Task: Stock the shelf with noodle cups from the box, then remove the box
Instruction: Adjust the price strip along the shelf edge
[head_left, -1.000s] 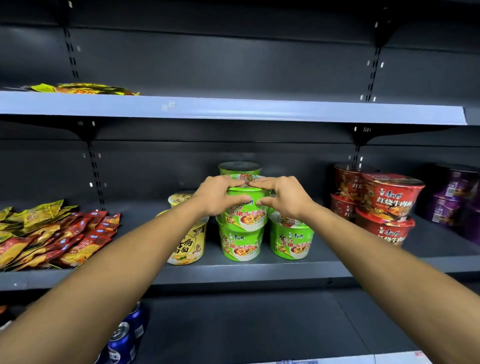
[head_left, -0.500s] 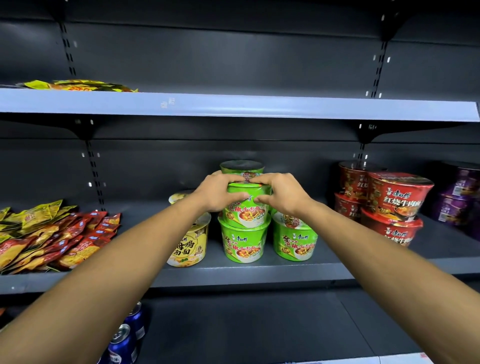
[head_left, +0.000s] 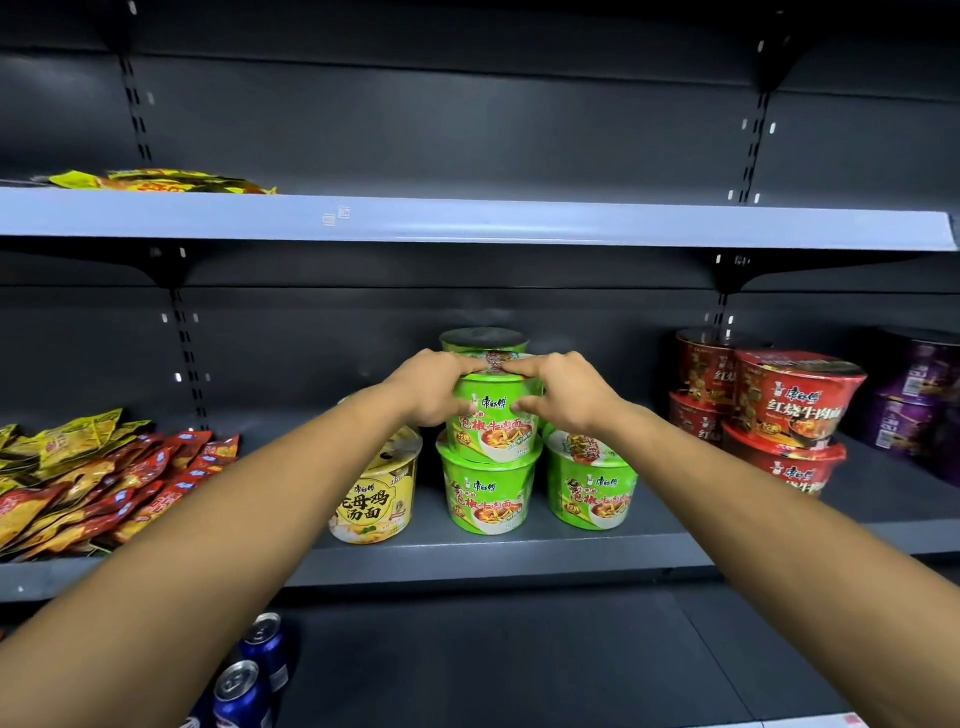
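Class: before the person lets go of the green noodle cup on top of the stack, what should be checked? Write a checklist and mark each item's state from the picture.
1. Left hand and right hand both grip the top green cup: ok.
2. Top green cup upright and centred on the lower green cup: ok.
3. Lower green cup standing flat on the shelf: ok.
4. Top green cup clear of the rear green cup: cannot tell, the hands cover the gap.
5. Headroom under the upper shelf: ok.
6. Box for the next cup within reach: cannot tell, not in view.
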